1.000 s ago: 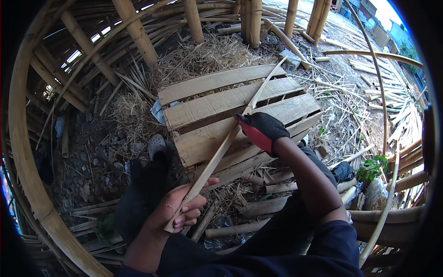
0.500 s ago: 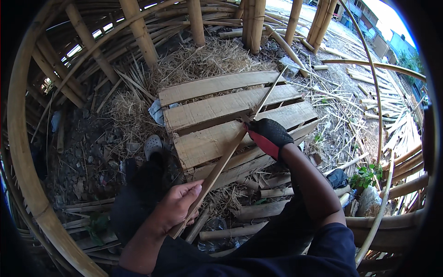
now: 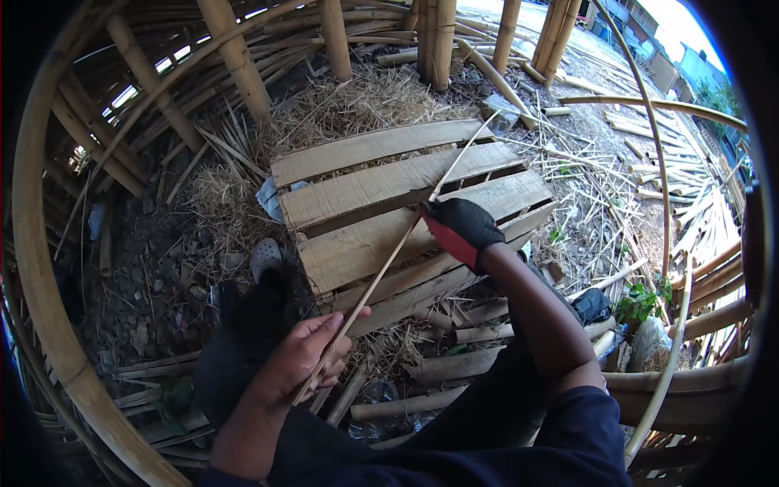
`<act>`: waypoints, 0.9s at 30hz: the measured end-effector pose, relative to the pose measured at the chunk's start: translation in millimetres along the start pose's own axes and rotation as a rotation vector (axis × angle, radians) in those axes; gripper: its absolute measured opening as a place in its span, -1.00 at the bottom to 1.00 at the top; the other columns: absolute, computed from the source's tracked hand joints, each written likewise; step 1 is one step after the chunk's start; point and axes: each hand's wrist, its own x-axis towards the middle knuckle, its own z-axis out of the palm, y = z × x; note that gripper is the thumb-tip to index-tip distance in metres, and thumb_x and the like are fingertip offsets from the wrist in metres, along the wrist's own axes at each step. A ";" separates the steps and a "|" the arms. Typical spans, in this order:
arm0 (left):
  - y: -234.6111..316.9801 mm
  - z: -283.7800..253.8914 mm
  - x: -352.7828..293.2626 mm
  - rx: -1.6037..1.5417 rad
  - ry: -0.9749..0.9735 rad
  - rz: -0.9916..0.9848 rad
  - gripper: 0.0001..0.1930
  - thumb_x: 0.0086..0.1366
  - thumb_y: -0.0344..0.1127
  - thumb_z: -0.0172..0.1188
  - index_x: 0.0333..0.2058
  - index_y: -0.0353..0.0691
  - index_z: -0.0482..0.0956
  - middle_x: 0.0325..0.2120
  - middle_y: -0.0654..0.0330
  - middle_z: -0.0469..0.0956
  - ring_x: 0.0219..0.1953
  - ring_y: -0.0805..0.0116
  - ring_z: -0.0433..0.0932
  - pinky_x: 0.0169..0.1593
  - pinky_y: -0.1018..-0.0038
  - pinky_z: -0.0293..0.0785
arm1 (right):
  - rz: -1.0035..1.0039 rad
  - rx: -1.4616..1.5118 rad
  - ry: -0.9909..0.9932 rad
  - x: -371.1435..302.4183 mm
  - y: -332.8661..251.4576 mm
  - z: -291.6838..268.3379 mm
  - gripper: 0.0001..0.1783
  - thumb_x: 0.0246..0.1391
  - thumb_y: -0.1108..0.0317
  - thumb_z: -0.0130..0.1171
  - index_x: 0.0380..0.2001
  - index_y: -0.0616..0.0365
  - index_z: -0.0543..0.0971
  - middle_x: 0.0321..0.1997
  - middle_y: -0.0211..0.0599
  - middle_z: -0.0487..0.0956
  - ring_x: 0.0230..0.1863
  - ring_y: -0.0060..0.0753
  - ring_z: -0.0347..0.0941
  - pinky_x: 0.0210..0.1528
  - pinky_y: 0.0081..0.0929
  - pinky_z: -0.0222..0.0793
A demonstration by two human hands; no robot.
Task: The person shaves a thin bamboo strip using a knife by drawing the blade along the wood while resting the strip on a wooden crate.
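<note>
A long, thin bamboo strip (image 3: 381, 274) slants up and away over the pallet, its narrow edge towards me. My left hand (image 3: 307, 355), bare, grips it near its close end, thumb along the top. Farther up, my right hand (image 3: 464, 230), in a black and red glove, is closed around the strip; whether a small tool is also in that fist cannot be seen. Beneath both lies a slatted wooden pallet (image 3: 353, 247), with gaps between its boards. The strip's far end reaches past the pallet's back edge.
Upright bamboo poles (image 3: 235, 61) stand behind the pallet, with a heap of shavings (image 3: 357, 101) before them. A curved bamboo pole (image 3: 49, 300) bends along the left. Cut bamboo lengths (image 3: 422, 403) lie near my legs, and split pieces cover the ground at right.
The strip has turned from its broad face to its narrow edge. My right hand has shifted slightly left and up, still closed on it; my left hand keeps its grip.
</note>
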 end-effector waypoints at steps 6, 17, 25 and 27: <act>-0.8 -0.2 -8.1 0.012 0.036 0.025 -0.54 0.60 -0.14 -0.26 0.27 -0.33 0.27 -0.79 0.44 0.21 -0.89 0.71 0.17 -0.82 0.73 0.12 | 0.002 0.104 -0.145 -7.3 -12.5 -17.4 -0.38 0.38 -0.12 -0.26 -0.27 0.16 0.63 -0.31 0.10 0.64 -0.19 0.18 0.59 -0.05 -0.03 0.44; 1.0 -8.4 -7.0 -0.153 -0.066 -0.003 -0.52 0.60 -0.13 -0.28 0.28 -0.38 0.24 -0.76 0.43 0.23 -0.88 0.73 0.17 -0.81 0.75 0.11 | -0.067 0.028 0.070 -11.9 -24.5 31.3 -0.25 0.32 -0.27 -0.20 -0.47 0.23 0.61 -0.52 0.05 0.58 -0.39 0.18 0.53 -0.18 -0.03 0.41; -1.2 -7.6 -8.9 -0.056 -0.043 0.012 -0.52 0.61 -0.14 -0.30 0.28 -0.38 0.23 -0.74 0.41 0.23 -0.88 0.71 0.17 -0.81 0.75 0.12 | 0.015 0.071 -0.176 -31.4 -57.1 6.7 -0.27 0.39 -0.18 -0.34 -0.27 0.19 0.66 -0.29 0.17 0.64 -0.18 0.23 0.57 0.02 -0.02 0.43; -2.4 -8.9 -10.7 -0.046 -0.038 0.005 -0.52 0.61 -0.14 -0.30 0.28 -0.38 0.23 -0.74 0.41 0.24 -0.87 0.71 0.17 -0.81 0.75 0.12 | -0.103 0.115 -0.130 -22.9 -38.0 -2.6 -0.24 0.39 -0.17 -0.35 -0.31 0.25 0.67 -0.30 0.17 0.64 -0.19 0.23 0.58 -0.01 -0.05 0.45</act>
